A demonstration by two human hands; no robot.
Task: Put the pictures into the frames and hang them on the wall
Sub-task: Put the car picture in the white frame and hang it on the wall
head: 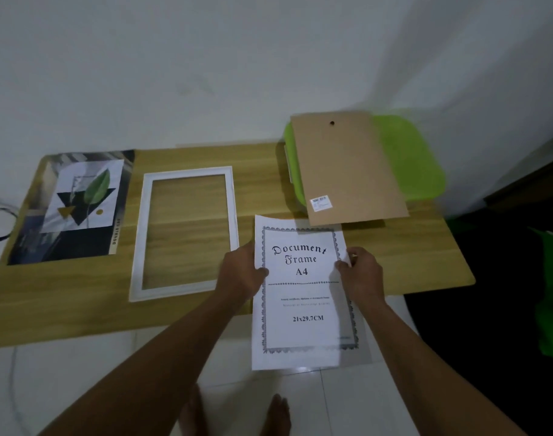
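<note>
Paper [306, 309] is pinched at its 2 sides by the left hand [242, 273] and right hand [361, 275], maybe so the leaf picture [80, 202] can fill the white frame [142, 234].

Table [410, 247]: light wood-grain top, smooth, low sheen.
Frame [138, 247]: white, smooth moulding (plastic or painted wood, cannot tell).
Backing board [347, 171]: brown fibreboard, matt.
Insert sheet [306, 335]: white printed paper, matt.
Poster [80, 199]: printed paper, slight gloss.
Tray [407, 152]: green plastic, smooth.
Floor tiles [363, 404]: white, glossy.
</note>
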